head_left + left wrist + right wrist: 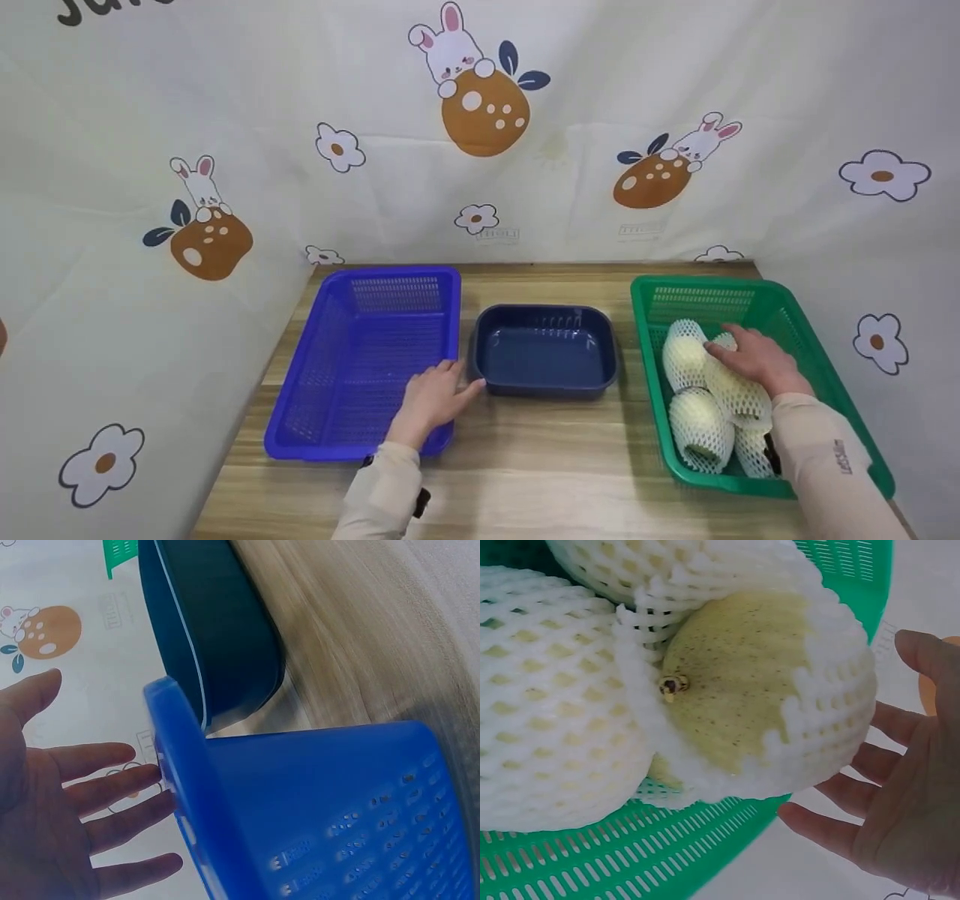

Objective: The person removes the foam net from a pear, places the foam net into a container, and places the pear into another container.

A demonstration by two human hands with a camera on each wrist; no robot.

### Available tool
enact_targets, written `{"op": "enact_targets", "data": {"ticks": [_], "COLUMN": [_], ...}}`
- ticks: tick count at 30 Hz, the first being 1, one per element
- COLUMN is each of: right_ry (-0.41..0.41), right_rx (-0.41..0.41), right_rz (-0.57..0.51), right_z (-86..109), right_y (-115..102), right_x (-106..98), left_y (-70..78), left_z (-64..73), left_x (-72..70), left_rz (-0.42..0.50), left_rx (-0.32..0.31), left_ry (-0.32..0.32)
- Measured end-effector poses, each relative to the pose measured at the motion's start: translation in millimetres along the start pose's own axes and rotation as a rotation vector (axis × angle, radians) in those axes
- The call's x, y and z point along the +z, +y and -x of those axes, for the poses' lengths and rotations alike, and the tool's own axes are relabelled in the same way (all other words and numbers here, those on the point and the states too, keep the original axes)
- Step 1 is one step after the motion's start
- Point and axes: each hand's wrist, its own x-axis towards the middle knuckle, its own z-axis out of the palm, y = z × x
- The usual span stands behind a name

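Note:
Over the top of one pale yellow-green melon (733, 384) lies my right hand (756, 358), its fingers at the far end of the fruit. In the right wrist view the thumb stands apart and the fingers are fairly straight along the white foam net sleeve (836, 712); the stem end of the melon shows bare. Several such netted melons share the green basket (840, 394). My left hand (431, 401) is spread at the right rim of the blue basket (364, 352), palm unfilled, fingertips right by the rim (180, 735) in the left wrist view.
Between the two baskets stands a dark blue rectangular dish (544, 356) on the wooden table (540, 465). A pale cloth (562, 187) printed with rabbits and flowers hangs behind and along both sides.

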Motion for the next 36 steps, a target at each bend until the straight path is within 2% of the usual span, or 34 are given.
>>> {"op": "enact_targets", "data": {"ticks": [7, 15, 25, 29, 36], "right_ry": [-0.047, -0.09, -0.203, -0.202, -0.15], "right_rx": [-0.011, 0.01, 0.1, 0.091, 0.049], "right_rz": [0.015, -0.018, -0.042, -0.027, -0.011], "right_z": [-1.5, -0.8, 4.7, 4.1, 0.9], "right_y": [4.3, 5.1, -1.3, -2.1, 0.0], "right_x": [8.8, 12.7, 5.3, 6.1, 10.7], "left_y": [-1.1, -0.3, -0.7, -1.0, -1.9], "left_z": [-0.7, -1.0, 0.3, -0.3, -0.6], "left_x": [0.7, -0.3, 0.4, 1.2, 0.9], "left_rz": [-0.02, -0.016, -0.013, -0.018, -0.019], "left_rx": [-0.005, -0.004, -0.003, -0.003, -0.004], "left_ry": [-0.011, -0.012, -0.012, -0.008, -0.008]}}
